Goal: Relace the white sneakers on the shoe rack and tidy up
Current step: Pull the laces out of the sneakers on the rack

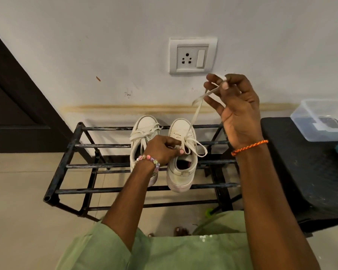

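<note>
- Pinching a white lace (198, 102) between thumb and forefinger, the right hand (234, 106) holds it raised and taut.
- The left hand (161, 151) grips the right sneaker (180, 172) at its tongue.
- Both sneakers sit on the black shoe rack (70, 152), the left sneaker (142, 131) just beside the left hand.

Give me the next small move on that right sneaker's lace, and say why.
Probably keep drawing the lace up until it comes free: the right hand pinches it taut, high above the right sneaker, while the left hand steadies its tongue.
</note>
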`<state>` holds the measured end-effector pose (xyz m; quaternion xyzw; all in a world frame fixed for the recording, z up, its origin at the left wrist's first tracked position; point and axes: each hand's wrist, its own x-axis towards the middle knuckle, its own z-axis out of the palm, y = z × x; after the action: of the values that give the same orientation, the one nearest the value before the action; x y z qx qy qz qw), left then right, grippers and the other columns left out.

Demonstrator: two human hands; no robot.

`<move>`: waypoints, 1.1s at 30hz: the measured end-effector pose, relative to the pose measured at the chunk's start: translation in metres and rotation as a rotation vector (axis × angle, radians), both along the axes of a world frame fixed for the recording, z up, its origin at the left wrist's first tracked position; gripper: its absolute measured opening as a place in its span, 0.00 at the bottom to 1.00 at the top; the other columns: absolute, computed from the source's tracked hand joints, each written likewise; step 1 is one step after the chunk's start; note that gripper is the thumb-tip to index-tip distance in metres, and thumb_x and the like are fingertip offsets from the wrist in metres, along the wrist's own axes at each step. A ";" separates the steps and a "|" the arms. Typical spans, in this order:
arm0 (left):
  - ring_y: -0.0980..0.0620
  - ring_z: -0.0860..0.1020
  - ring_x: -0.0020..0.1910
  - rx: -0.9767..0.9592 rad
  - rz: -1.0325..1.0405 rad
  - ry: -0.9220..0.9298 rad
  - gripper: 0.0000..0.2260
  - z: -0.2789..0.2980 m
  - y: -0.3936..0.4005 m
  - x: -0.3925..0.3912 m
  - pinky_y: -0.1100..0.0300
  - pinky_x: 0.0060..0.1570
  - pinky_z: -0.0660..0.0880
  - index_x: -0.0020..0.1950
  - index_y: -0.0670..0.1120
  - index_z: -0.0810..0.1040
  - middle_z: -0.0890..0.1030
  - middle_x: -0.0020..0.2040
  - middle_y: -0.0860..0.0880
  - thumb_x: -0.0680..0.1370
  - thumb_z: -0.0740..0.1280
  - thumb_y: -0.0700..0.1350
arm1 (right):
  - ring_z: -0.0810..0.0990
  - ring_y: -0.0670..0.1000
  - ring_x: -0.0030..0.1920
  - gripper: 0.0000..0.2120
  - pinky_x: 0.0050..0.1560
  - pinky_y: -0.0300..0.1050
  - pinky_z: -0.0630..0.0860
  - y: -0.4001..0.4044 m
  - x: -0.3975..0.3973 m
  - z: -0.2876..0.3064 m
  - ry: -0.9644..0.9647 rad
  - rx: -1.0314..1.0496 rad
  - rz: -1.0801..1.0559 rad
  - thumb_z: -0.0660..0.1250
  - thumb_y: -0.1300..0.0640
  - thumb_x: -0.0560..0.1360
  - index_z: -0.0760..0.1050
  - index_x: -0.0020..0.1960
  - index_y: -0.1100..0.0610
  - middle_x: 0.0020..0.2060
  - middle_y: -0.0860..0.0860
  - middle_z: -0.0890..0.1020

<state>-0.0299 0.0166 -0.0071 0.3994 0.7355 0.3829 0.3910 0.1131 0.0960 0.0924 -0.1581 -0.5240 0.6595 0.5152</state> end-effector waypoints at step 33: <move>0.53 0.76 0.55 0.180 0.122 0.286 0.13 0.017 -0.004 0.001 0.61 0.52 0.72 0.60 0.44 0.77 0.77 0.59 0.48 0.76 0.68 0.42 | 0.75 0.43 0.38 0.09 0.40 0.33 0.71 -0.002 -0.008 -0.084 -1.081 0.188 0.006 0.73 0.55 0.71 0.78 0.49 0.55 0.38 0.46 0.77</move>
<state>-0.0294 0.0130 0.0102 0.4379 0.7692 0.4096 0.2209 0.1052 0.0936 0.0086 -0.4262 -0.7713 0.4359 0.1827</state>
